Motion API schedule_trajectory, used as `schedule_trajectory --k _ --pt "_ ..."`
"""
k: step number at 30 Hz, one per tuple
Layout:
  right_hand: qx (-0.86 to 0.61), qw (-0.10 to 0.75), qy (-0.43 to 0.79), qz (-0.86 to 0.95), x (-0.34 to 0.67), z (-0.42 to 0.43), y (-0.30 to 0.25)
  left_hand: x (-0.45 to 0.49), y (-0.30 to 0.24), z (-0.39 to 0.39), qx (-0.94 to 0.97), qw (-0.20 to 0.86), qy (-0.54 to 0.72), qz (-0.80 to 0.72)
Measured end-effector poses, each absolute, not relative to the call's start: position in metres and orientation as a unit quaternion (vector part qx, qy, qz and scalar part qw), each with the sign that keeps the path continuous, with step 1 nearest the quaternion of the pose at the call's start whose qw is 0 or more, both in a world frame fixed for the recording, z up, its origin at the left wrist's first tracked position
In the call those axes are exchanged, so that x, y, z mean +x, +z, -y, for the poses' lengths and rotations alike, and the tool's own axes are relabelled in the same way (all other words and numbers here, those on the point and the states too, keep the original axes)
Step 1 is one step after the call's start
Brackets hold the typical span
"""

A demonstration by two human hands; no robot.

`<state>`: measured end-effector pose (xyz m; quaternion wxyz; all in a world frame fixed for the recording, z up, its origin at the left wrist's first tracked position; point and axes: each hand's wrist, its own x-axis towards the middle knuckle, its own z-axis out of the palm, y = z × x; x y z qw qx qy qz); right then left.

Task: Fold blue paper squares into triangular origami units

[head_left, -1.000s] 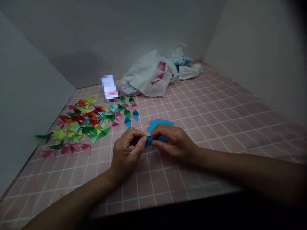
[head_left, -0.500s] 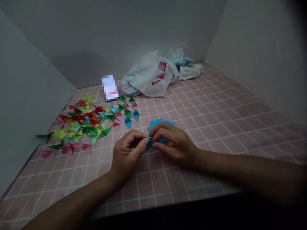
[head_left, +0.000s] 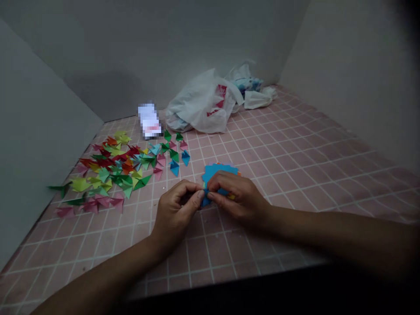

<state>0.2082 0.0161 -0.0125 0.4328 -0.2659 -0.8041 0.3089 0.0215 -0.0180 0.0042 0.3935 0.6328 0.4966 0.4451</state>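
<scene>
Between my two hands is a small piece of blue folded paper point(head_left: 205, 201), pinched at its top. My left hand point(head_left: 179, 210) grips its left side between thumb and forefinger. Thumb and fingertips of my right hand point(head_left: 238, 194) close on its right side. Behind my right hand lies a fanned stack of coloured paper point(head_left: 219, 169), blue on top with orange and yellow edges showing; the hand hides part of it. Two blue folded paper pieces point(head_left: 185, 157) rest beyond my left hand, beside green and pink ones.
Many folded paper pieces point(head_left: 123, 179) in red, green, yellow and pink spread over the left of the pink checked cloth point(head_left: 288, 166). A phone point(head_left: 150, 121) with a lit, blurred screen lies behind them. White plastic bags point(head_left: 203, 103) sit against the back wall.
My fingertips have shifted slightly on the blue folded paper, and more of its lower part shows below them. The other things stay where they were.
</scene>
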Motion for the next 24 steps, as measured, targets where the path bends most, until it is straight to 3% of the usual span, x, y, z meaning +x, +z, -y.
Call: schedule_trajectory --k 24 --pt "-0.265 0.417 0.34 0.8 0.2076 -0.0154 -0.0114 0.0208 0.0019 0.0172 0.676 0.327 0.434 -0.498"
